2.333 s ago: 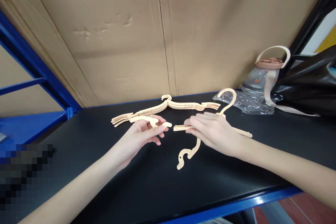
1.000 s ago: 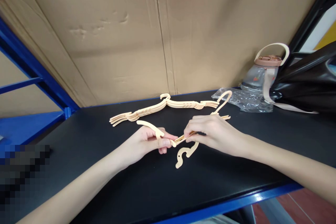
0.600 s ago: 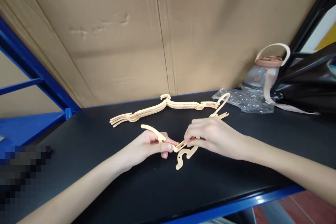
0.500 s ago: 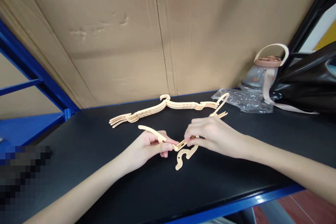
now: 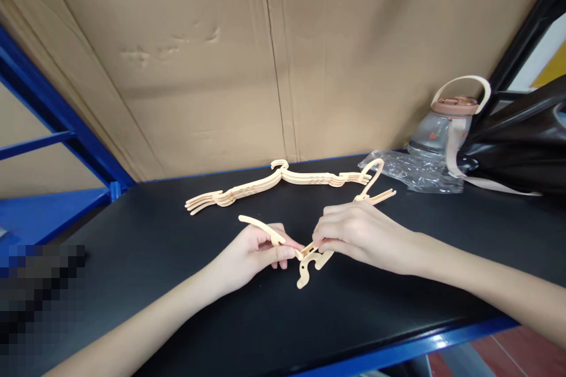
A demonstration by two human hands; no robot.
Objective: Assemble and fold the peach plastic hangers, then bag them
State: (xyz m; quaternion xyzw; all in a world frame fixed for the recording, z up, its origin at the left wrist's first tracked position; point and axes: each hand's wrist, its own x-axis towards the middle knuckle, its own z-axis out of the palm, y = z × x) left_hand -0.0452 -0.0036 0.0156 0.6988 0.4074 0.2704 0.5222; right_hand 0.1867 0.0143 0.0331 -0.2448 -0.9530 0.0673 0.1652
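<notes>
My left hand (image 5: 256, 250) pinches a curved cream plastic hanger arm (image 5: 260, 227) whose free end points up and left. My right hand (image 5: 354, 232) is closed on the cream hanger body with its hook (image 5: 371, 174), which sticks out behind the fingers toward the back right. The two pieces meet end to end between my fingertips at the middle of the black table (image 5: 168, 271). A second loose hanger arm (image 5: 309, 265) hangs or lies just below that joint.
A stack of assembled cream hangers (image 5: 278, 182) lies flat near the cardboard wall (image 5: 265, 59). A clear plastic bag (image 5: 411, 171), a water bottle with a strap (image 5: 446, 123) and a black bag (image 5: 522, 147) sit at the back right. Blue shelf frame (image 5: 66, 129) runs at left.
My hands came together from apart: the arm piece in my left hand now touches the end of the hanger body in my right. Both hands dropped slightly toward the table.
</notes>
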